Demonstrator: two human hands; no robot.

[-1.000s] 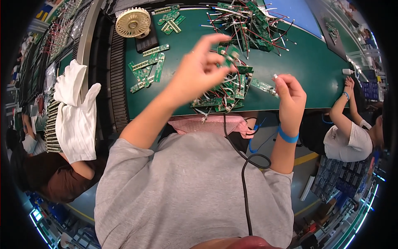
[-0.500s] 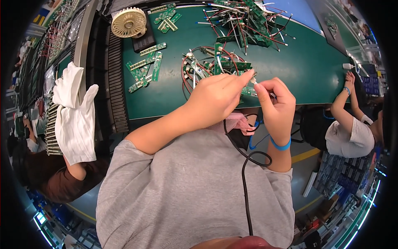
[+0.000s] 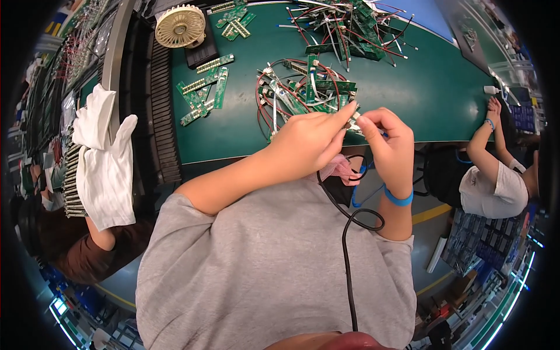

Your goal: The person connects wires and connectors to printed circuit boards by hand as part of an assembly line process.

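Observation:
Over the table's near edge my two hands meet at the fingertips. My right hand (image 3: 392, 140) is closed, with thumb and finger pinching a small white connector (image 3: 354, 118). My left hand (image 3: 309, 140) is closed too, its index finger stretched against the same connector; whatever else lies within it is hidden behind the fingers. Just beyond them a loose heap of green circuit boards (image 3: 312, 76) with red, black and white cables (image 3: 274, 108) covers the table, partly hidden by my left hand.
The green table (image 3: 426, 105) also bears a larger pile of wired boards (image 3: 356, 35), short boards (image 3: 220, 87) at left and a cream fan (image 3: 181, 27). White gloves (image 3: 108, 175) lie over a black rack (image 3: 160, 111). A co-worker's arm (image 3: 481, 140) rests at right. A black cable (image 3: 345, 256) crosses my shirt.
My hands stay together at the connector, with only slight shifts of the fingers. The whole view has moved a little. Nothing has visibly been let go.

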